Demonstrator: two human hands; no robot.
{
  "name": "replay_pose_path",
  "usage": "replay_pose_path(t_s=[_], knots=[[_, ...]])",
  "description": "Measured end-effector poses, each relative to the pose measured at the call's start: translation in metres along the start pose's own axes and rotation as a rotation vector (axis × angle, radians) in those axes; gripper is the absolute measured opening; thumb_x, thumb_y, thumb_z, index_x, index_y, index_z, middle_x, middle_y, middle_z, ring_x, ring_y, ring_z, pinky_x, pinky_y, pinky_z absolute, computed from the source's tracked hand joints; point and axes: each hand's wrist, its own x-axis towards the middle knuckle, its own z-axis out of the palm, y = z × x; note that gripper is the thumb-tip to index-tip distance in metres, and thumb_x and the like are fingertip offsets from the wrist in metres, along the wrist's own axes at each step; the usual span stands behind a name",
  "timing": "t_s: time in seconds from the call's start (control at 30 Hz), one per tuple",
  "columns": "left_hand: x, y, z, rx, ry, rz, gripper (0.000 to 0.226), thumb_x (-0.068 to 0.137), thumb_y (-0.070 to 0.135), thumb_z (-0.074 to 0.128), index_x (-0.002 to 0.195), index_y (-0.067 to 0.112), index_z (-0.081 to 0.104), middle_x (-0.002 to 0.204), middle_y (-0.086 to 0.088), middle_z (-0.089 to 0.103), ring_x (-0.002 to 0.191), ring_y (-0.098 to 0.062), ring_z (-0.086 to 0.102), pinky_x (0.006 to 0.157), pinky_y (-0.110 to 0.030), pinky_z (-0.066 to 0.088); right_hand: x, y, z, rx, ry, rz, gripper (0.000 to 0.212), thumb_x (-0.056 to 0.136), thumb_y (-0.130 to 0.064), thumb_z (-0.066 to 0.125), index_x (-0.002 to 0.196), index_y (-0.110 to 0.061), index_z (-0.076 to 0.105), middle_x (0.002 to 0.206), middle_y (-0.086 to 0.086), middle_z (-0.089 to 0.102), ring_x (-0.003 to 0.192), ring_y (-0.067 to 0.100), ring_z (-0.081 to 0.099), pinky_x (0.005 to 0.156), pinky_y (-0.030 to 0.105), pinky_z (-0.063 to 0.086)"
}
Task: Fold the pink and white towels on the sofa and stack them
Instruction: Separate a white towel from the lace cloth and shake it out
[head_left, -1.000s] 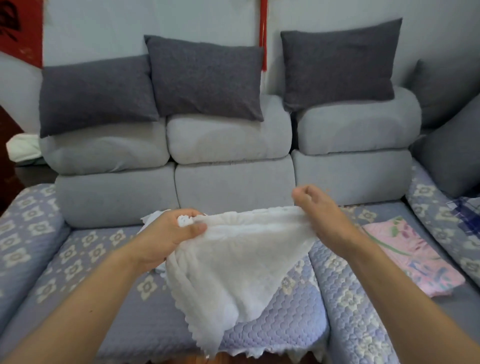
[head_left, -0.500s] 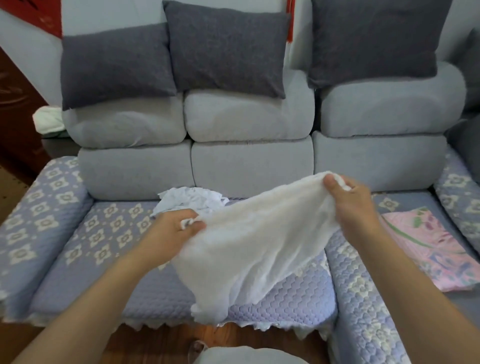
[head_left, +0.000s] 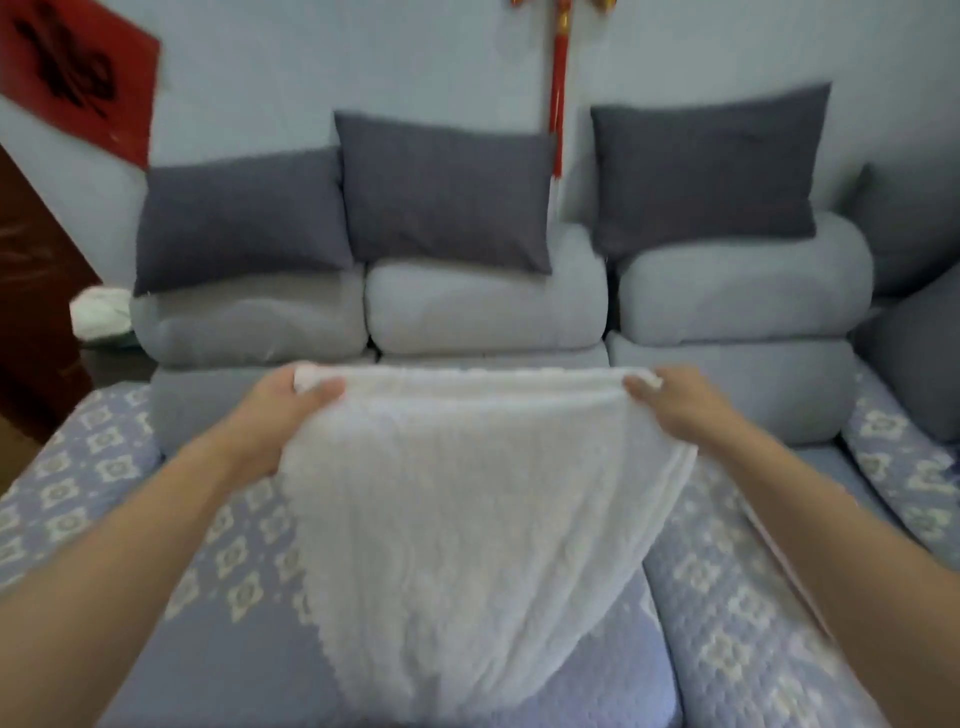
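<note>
Both hands have pulled apart since half a second ago, so the white towel (head_left: 467, 519) now hangs stretched flat over the sofa (head_left: 228, 613) seat. Left hand (head_left: 280, 415) and right hand (head_left: 675, 402) each grip a top corner. Dark cushions (head_left: 447, 192) behind; towel blocks the seat.

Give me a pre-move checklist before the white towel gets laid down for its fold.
1. Left hand grips a top corner of the white towel: ok.
2. Right hand grips the other corner: ok.
3. Top edge stretched level between the hands: ok.
4. Towel hangs free above the sofa seat: ok.
5. Lower edge even: not ok, it sags to a rounded point.
6. Pink towel location for stacking: cannot tell, not in view.
</note>
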Motion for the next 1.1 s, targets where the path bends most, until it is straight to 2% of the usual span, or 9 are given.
replay_pose_path(t_s=[0.23, 0.47, 0.63, 0.73, 0.87, 0.93, 1.0, 1.07, 1.1], knots=[[0.075, 0.269, -0.068, -0.286, 0.218, 0.539, 0.013, 0.095, 0.019, 0.065, 0.101, 0.007, 0.067, 0.098, -0.014, 0.072, 0.081, -0.021, 0.072, 0.069, -0.034, 0.059, 0.038, -0.153, -0.23, 0.39, 0.69, -0.325, 0.044, 0.097, -0.042, 0.056, 0.089, 0.0, 0.067, 0.093, 0.022, 0.068, 0.089, 0.033, 0.066, 0.072, 0.041, 0.049], [0.092, 0.292, -0.085, -0.432, 0.198, 0.496, 0.01, 0.09, 0.008, 0.072, 0.097, 0.009, 0.066, 0.106, -0.012, 0.071, 0.104, -0.033, 0.069, 0.093, -0.048, 0.056, 0.034, -0.158, -0.27, 0.291, 0.898, -0.375, 0.039, 0.1, -0.037, 0.055, 0.086, -0.002, 0.066, 0.075, 0.01, 0.06, 0.078, 0.031, 0.057, 0.057, 0.036, 0.032], [0.087, 0.3, -0.072, -0.502, 0.189, 0.537, 0.009, 0.091, 0.015, 0.071, 0.094, 0.008, 0.068, 0.098, -0.014, 0.066, 0.093, -0.03, 0.063, 0.083, -0.047, 0.052, 0.02, -0.153, -0.277, 0.457, 1.007, -0.447, 0.041, 0.097, -0.039, 0.058, 0.081, -0.002, 0.063, 0.069, 0.005, 0.053, 0.067, 0.023, 0.048, 0.059, 0.035, 0.034], [0.06, 0.28, -0.052, -0.594, 0.062, 0.565, 0.01, 0.094, 0.008, 0.062, 0.102, 0.006, 0.067, 0.103, -0.014, 0.068, 0.098, -0.031, 0.067, 0.088, -0.047, 0.055, 0.003, -0.127, -0.256, 0.726, 0.821, -0.443, 0.037, 0.092, -0.044, 0.066, 0.087, -0.008, 0.068, 0.075, -0.002, 0.059, 0.061, 0.012, 0.052, 0.054, 0.028, 0.045], [0.011, 0.179, -0.041, -0.536, -0.205, 0.458, 0.02, 0.101, 0.009, 0.05, 0.108, -0.002, 0.066, 0.102, -0.003, 0.073, 0.096, -0.018, 0.071, 0.085, -0.035, 0.059, -0.039, -0.04, -0.186, 0.927, 0.099, -0.397, 0.028, 0.094, -0.034, 0.062, 0.111, -0.015, 0.074, 0.107, 0.008, 0.075, 0.091, 0.023, 0.073, 0.074, 0.038, 0.062], [-0.008, 0.102, -0.035, -0.448, -0.305, 0.309, 0.02, 0.098, 0.012, 0.052, 0.109, -0.004, 0.057, 0.094, -0.002, 0.072, 0.083, -0.013, 0.071, 0.073, -0.028, 0.06, -0.055, 0.014, -0.134, 0.969, -0.132, -0.302, 0.033, 0.097, -0.022, 0.047, 0.097, -0.015, 0.08, 0.095, 0.009, 0.077, 0.078, 0.021, 0.075, 0.065, 0.032, 0.062], [-0.027, 0.019, -0.02, -0.461, -0.334, 0.072, 0.021, 0.095, 0.003, 0.045, 0.087, 0.01, 0.063, 0.077, -0.002, 0.069, 0.065, -0.012, 0.069, 0.057, -0.023, 0.056, -0.066, 0.063, -0.072, 1.003, -0.272, -0.122, 0.042, 0.096, -0.011, 0.042, 0.083, -0.014, 0.082, 0.083, 0.011, 0.077, 0.066, 0.019, 0.074, 0.056, 0.028, 0.059], [-0.058, -0.054, 0.001, -0.461, -0.374, -0.176, 0.028, 0.092, -0.002, 0.052, 0.075, 0.013, 0.068, 0.07, -0.006, 0.067, 0.058, -0.014, 0.068, 0.051, -0.022, 0.055, -0.084, 0.101, -0.01, 0.959, -0.402, 0.033, 0.026, 0.085, -0.01, 0.057, 0.079, -0.012, 0.082, 0.08, 0.013, 0.076, 0.064, 0.018, 0.073, 0.055, 0.026, 0.058], [-0.076, -0.08, 0.009, -0.48, -0.394, -0.298, 0.012, 0.085, -0.001, 0.069, 0.08, 0.01, 0.069, 0.073, -0.01, 0.069, 0.061, -0.018, 0.07, 0.054, -0.025, 0.058, -0.093, 0.118, 0.017, 0.932, -0.489, 0.108, 0.014, 0.078, -0.012, 0.068, 0.08, -0.009, 0.082, 0.082, 0.015, 0.075, 0.066, 0.019, 0.073, 0.057, 0.026, 0.058]])
